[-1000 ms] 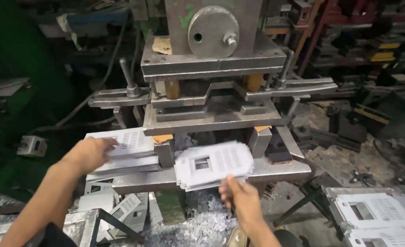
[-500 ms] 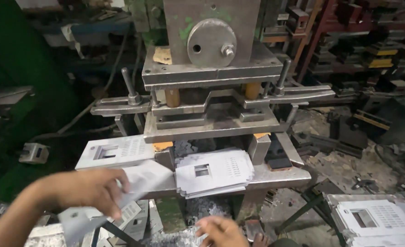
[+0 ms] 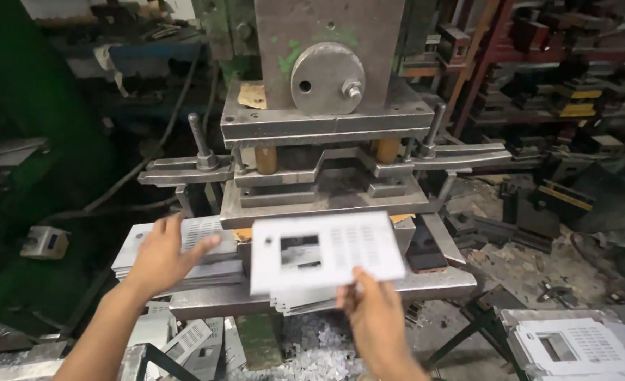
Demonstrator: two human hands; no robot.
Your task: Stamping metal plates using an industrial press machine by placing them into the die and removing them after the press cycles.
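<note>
Below the press (image 3: 326, 127), right hand (image 3: 376, 317) now pinches 1 lifted sheet (image 3: 326, 250); left hand (image 3: 161, 257) returned, open, onto the stack (image 3: 206, 236).

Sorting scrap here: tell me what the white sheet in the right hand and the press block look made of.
White sheet: probably thin painted or coated metal; flat, matte, with a punched window and slots. Press block: bare grey steel, dull, scuffed, green paint specks.

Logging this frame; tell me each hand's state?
Left hand: open, resting on the sheet stack.
Right hand: closed on a white punched sheet.
</note>
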